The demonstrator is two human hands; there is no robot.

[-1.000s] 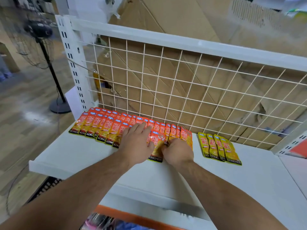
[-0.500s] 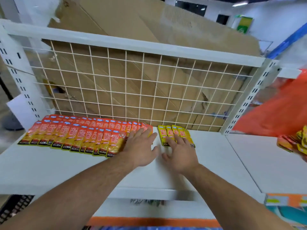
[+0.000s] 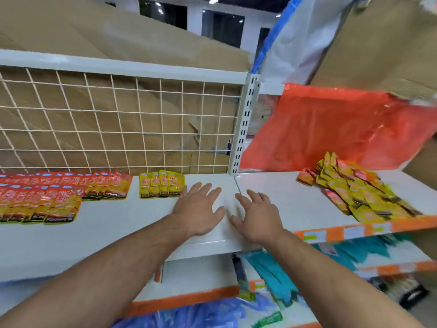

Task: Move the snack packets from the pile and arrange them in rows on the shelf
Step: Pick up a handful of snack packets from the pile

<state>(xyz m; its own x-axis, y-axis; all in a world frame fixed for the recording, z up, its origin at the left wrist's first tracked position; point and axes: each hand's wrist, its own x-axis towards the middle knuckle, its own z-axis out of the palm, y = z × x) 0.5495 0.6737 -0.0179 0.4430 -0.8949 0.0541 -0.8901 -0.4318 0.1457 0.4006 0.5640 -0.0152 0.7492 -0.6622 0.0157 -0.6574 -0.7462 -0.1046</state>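
The white metal shelf [image 3: 113,235] carries rows of red-orange foil snack packets [image 3: 59,197] at its left end, with four yellow foil packets [image 3: 162,187] just beside them. The loose pile of mixed packets [image 3: 354,192] lies on the bay to the right. My left hand [image 3: 198,211] and right hand [image 3: 257,216] are spread wide, palms down, holding nothing. They may be resting on the shelf, but blur hides it.

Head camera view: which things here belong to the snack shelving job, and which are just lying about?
Job: pile of snack packets, red packet rows, yellow packet row, white shelf, left hand, right hand, both empty.
Lying about: orange plastic bag, cardboard behind the shelf, teal packs lower down.
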